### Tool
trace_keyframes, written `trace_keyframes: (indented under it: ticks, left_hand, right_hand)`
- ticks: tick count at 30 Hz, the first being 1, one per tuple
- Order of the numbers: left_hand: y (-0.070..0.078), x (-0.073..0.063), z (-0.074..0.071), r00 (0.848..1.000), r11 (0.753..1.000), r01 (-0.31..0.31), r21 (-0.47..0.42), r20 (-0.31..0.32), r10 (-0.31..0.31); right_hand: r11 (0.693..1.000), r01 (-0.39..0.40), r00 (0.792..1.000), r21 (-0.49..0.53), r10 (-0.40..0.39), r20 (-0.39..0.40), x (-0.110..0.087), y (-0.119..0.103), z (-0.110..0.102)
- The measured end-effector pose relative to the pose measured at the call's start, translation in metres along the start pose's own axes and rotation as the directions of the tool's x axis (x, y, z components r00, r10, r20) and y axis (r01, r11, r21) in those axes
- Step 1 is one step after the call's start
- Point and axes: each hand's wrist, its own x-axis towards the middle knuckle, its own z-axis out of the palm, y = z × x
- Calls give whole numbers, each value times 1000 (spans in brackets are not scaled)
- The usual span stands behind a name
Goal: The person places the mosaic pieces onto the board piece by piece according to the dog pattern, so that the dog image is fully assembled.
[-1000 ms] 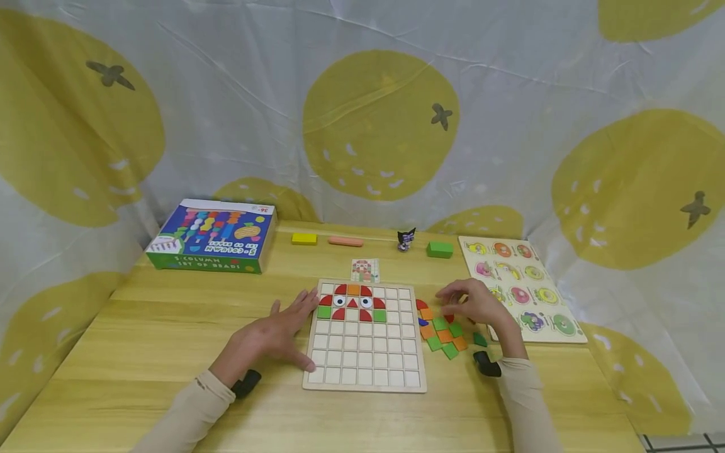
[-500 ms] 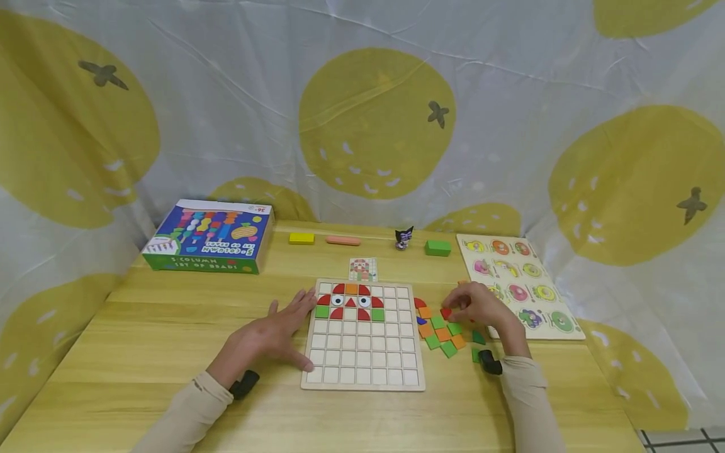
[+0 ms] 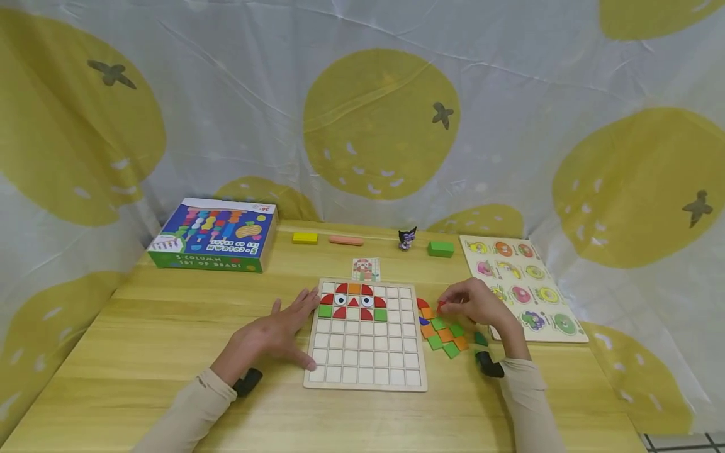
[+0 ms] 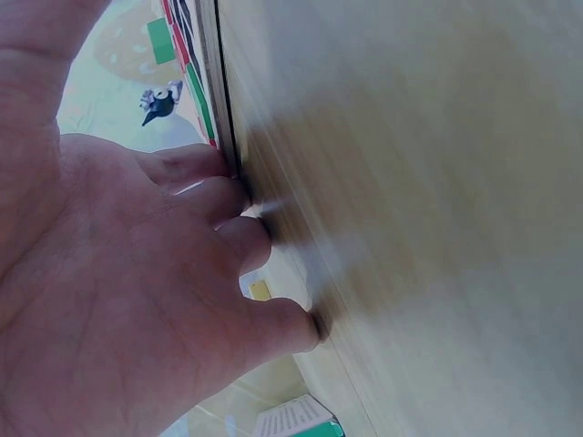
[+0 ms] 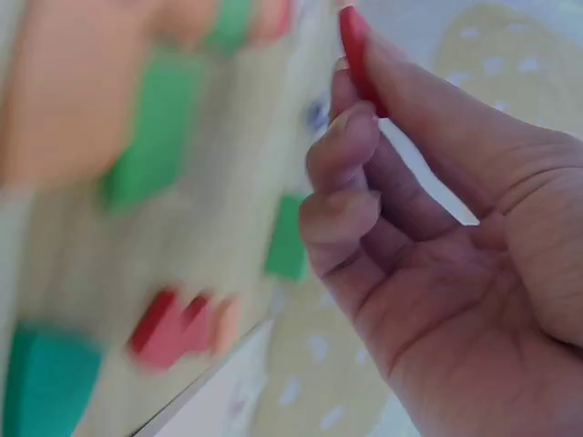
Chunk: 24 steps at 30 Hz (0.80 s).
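A square wooden grid board (image 3: 365, 358) lies on the table, its upper rows bearing red, orange and green tiles and two eye discs that make a face. Along its left edge rests my left hand (image 3: 269, 336), fingers spread, fingertips right at the rim. My right hand (image 3: 480, 305) is over the loose tiles to the right of the board. Between its thumb and index finger it pinches a small red tile (image 5: 363, 64), seen nearly edge-on in the right wrist view. Orange and green tiles (image 3: 445, 335) lie below it. Behind the board is a small pattern card (image 3: 365, 269).
A fruit puzzle board (image 3: 523, 289) lies at the right, close to my right hand. A bead-set box (image 3: 212, 236) stands at the back left. Along the back are a yellow block (image 3: 304, 238), a pink stick (image 3: 346, 240), a small figurine (image 3: 406, 239) and a green block (image 3: 440, 249).
My right hand has taken hold of a red tile from the loose pieces and moved it slightly left. My left hand has stayed at the board's edge.
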Motion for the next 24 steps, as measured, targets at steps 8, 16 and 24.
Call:
trace_keyframes:
  ticks: [8,16,24]
  left_hand:
    - [0,2,0,1000,1000,8,-1,3,-8]
    - [0,2,0,1000,1000,8,0,7,-8]
    - [1,1,0,1000,1000,21,18,9,-21]
  right_hand:
    - [986,68,997,150,-71,15,22,-47,25]
    - [968,109,987,226,-132,89,52,-85,61]
    - [974,114,979,196,-144,147,86,-119,103]
